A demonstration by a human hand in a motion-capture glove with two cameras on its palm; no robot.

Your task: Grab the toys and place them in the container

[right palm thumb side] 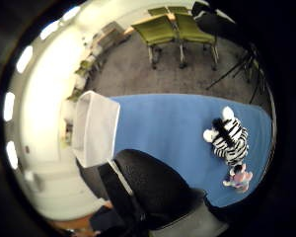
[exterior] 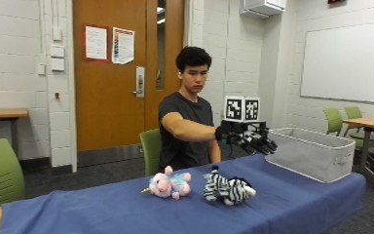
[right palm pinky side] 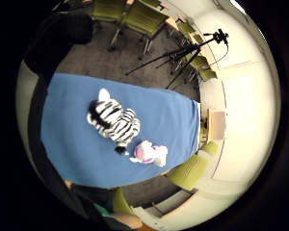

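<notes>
**Above the blue cloth, between bin and toys: empty hand, both toys waiting**

Above the blue-clothed surface (exterior: 290, 204), held out in the air: the black-gloved right hand (exterior: 251, 139), fingers (exterior: 265, 145) spread and fairly straight, curled round nothing and touching nothing. Just beyond the fingertips, toward the end of the surface: the grey fabric container (exterior: 313, 153), open-topped, with no toy visible in it from the thumb side palm view. Below the fingers and back toward the middle of the cloth: a black-and-white striped plush zebra (exterior: 228, 187), lying on the cloth. Just beside the zebra, farther from the fingers: a small pink and white plush unicorn (exterior: 167, 184), close enough that contact between the two cannot be ruled out.

Step in hand, by judgement: the reach for a first toy, with nothing packed yet and the whole task ahead. Next move, likely: down and away from the container toward the zebra, the nearer of the two; fingers wide enough to close round the soft body, then a lift clear of the cloth and a carry over the container's near rim. Some care needed near the unicorn, so as not to nudge it off the near edge.
</notes>
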